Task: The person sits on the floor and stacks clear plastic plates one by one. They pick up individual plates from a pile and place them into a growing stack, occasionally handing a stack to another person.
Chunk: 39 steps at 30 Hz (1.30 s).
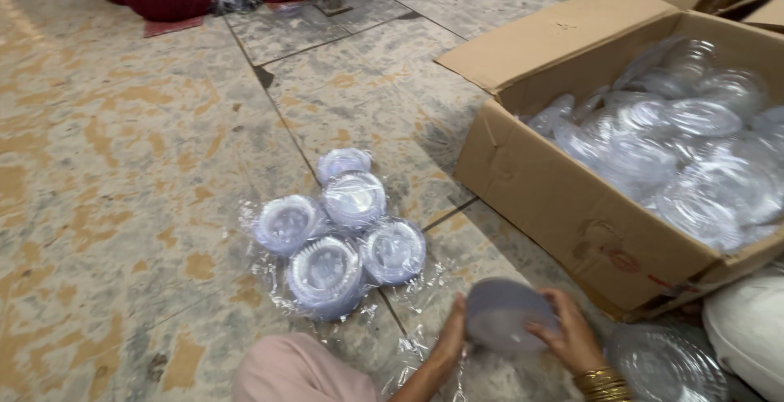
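Hands close from both sides on a stack of clear plastic lids [508, 315]: the left hand [452, 334] presses its palm and fingers flat to one edge, and the right hand [569, 334] curls its fingers over the opposite rim, a gold bangle [603, 383] at the wrist. Even pressure from both palms would probably keep the stack from fanning out. Beyond the fingertips, five more lid stacks [339, 235] lie on a clear plastic sheet [269, 275], and past the right hand's fingers stands the cardboard box of loose lids [572, 206].

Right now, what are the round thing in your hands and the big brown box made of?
The round lid between the left hand and right hand looks like thin frosted plastic: pale, cloudy, faintly see-through, though blurred. The box looks like plain matte cardboard: brown, with folded flaps and creased, dented walls.
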Each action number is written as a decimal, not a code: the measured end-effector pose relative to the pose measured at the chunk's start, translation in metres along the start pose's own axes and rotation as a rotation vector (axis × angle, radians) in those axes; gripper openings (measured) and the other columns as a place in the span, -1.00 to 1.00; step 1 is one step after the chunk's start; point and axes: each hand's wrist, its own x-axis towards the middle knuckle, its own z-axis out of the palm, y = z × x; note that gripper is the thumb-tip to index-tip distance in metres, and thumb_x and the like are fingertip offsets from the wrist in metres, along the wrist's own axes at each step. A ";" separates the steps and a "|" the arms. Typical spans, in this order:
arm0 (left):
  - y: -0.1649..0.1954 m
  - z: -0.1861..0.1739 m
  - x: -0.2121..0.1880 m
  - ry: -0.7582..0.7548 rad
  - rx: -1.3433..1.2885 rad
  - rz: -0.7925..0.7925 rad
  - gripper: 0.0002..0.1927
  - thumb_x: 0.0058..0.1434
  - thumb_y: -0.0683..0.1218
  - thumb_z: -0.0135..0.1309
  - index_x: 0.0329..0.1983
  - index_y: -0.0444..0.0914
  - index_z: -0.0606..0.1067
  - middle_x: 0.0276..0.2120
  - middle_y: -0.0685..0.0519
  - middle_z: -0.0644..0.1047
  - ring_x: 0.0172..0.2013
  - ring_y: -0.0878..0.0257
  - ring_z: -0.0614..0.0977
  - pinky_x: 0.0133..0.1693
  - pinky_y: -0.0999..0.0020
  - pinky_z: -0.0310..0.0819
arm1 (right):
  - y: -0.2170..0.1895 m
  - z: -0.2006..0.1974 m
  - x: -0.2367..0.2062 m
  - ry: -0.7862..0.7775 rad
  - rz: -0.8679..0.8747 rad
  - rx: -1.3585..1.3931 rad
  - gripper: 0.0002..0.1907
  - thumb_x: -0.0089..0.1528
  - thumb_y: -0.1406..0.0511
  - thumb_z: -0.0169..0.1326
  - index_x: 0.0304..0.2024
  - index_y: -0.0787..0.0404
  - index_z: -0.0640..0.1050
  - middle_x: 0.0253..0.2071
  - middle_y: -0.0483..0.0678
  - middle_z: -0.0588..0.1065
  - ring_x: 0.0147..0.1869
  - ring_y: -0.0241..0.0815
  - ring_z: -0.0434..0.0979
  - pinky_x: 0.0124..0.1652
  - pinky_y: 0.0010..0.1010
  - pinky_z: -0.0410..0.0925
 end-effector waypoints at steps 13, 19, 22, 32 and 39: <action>0.012 -0.001 -0.012 0.236 0.224 0.114 -0.35 0.33 0.40 -0.31 0.11 -0.14 0.43 0.02 -0.12 0.58 0.08 0.05 0.57 0.18 0.18 0.32 | -0.020 0.027 -0.019 -0.112 -0.355 -0.377 0.05 -0.23 0.40 0.44 0.32 -0.05 0.35 0.17 -0.03 0.51 0.18 0.00 0.51 0.15 -0.18 0.37; 0.005 -0.005 -0.011 0.230 0.212 0.029 -0.37 0.36 0.36 -0.34 0.13 -0.12 0.47 0.05 -0.05 0.58 0.08 0.13 0.56 0.14 0.26 0.34 | -0.014 0.030 -0.023 -0.101 -0.485 -0.427 -0.07 -0.22 0.40 0.40 0.23 -0.02 0.41 0.15 -0.08 0.51 0.15 -0.05 0.55 0.13 -0.22 0.40; 0.007 -0.009 -0.011 0.205 0.044 -0.023 -0.35 0.35 0.35 -0.29 0.16 -0.13 0.53 0.02 -0.05 0.61 0.04 0.15 0.61 0.10 0.27 0.43 | -0.017 0.037 -0.027 -0.098 -0.544 -0.503 0.02 -0.28 0.46 0.33 0.27 -0.02 0.39 0.19 -0.09 0.49 0.16 -0.04 0.54 0.09 -0.22 0.42; 0.049 -0.010 -0.037 0.455 0.440 0.122 -0.47 0.46 0.28 -0.19 0.27 -0.14 0.22 0.20 -0.05 0.28 0.10 0.12 0.39 0.12 0.19 0.26 | -0.029 0.030 -0.018 0.266 -0.124 -0.205 -0.29 0.05 0.30 0.39 0.25 -0.01 0.46 0.08 0.04 0.57 0.01 0.03 0.64 -0.05 -0.20 0.49; 0.056 -0.058 -0.036 0.132 -0.373 0.458 -0.61 -0.03 -0.41 -0.18 -0.22 -0.11 0.36 -0.29 0.18 0.27 -0.42 0.40 0.22 -0.40 0.56 0.12 | 0.003 0.012 -0.006 0.326 0.529 0.797 -0.42 0.17 0.26 0.25 0.24 0.18 0.43 0.01 -0.05 0.54 -0.03 -0.15 0.58 -0.11 -0.22 0.49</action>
